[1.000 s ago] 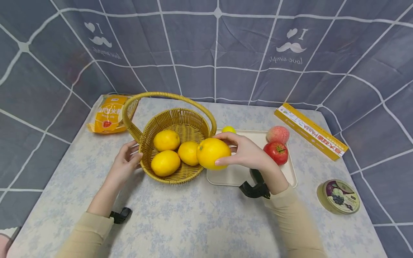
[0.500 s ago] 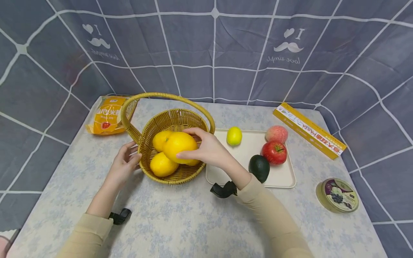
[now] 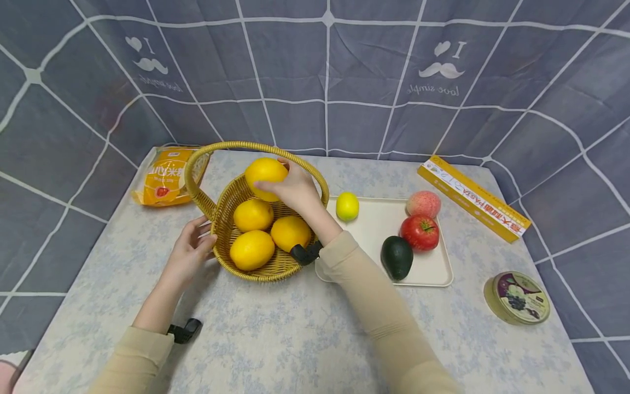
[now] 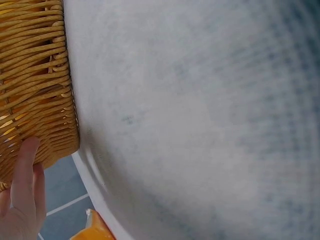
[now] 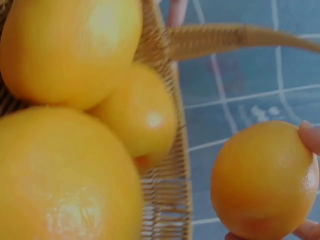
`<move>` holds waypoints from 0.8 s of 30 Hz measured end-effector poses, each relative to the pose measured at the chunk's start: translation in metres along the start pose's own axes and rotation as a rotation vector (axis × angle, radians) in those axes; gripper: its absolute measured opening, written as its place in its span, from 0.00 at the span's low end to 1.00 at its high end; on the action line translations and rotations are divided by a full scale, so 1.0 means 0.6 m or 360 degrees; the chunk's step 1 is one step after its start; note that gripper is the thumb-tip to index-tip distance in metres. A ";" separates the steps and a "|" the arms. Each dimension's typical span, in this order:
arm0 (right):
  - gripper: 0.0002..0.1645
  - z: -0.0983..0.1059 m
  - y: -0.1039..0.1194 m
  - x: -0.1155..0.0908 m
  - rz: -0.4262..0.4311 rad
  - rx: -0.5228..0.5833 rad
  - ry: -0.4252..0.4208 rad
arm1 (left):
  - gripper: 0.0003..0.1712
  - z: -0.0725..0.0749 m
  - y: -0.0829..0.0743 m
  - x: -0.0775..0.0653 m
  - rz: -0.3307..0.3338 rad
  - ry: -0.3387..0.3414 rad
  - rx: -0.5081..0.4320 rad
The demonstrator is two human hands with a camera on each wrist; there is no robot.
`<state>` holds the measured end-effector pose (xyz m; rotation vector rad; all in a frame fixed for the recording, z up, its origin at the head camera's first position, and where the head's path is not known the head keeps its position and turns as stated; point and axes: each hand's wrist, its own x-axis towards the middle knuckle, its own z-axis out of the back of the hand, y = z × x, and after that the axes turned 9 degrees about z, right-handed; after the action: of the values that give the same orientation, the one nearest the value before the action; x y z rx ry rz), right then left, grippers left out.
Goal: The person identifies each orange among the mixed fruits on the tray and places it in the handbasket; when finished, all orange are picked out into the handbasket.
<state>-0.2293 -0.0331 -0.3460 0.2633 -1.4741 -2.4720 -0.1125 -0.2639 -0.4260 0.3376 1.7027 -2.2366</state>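
My right hand (image 3: 296, 189) holds an orange (image 3: 266, 178) by its sides, thumb in front, above the far part of a woven basket (image 3: 275, 273). In the right wrist view, fingertips (image 5: 311, 136) press on the held orange (image 5: 265, 180). Three more yellow-orange fruits, one of them this orange (image 3: 252, 249), lie inside the basket beneath. My left hand (image 3: 192, 243) rests against the basket's left outer wall, just below the handle's foot. In the left wrist view its extended fingers (image 4: 25, 170) touch the weave (image 4: 37, 95).
The basket's tall handle (image 3: 246, 145) arches over the right hand's work. A white tray (image 3: 361, 241) on the right bears a small yellow fruit (image 3: 347, 207), a peach (image 3: 424, 204), an apple (image 3: 420, 232) and an avocado (image 3: 396, 257). Around them lie a food packet (image 3: 169, 178), pasta box (image 3: 472, 198) and round tin (image 3: 517, 298).
My right hand has carried the orange leftward from the basket's right edge, then back over its far part. The small yellow fruit in the tray has shifted left. My left hand stays put.
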 end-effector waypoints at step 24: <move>0.51 -0.048 -0.043 0.040 -0.0352 -0.0607 0.0126 | 0.36 -0.001 -0.003 0.000 0.0023 -0.0013 0.0028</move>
<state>-0.2475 -0.0524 -0.3831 0.4623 -0.9590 -2.8143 -0.1132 -0.2627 -0.4248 0.3433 1.6724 -2.2405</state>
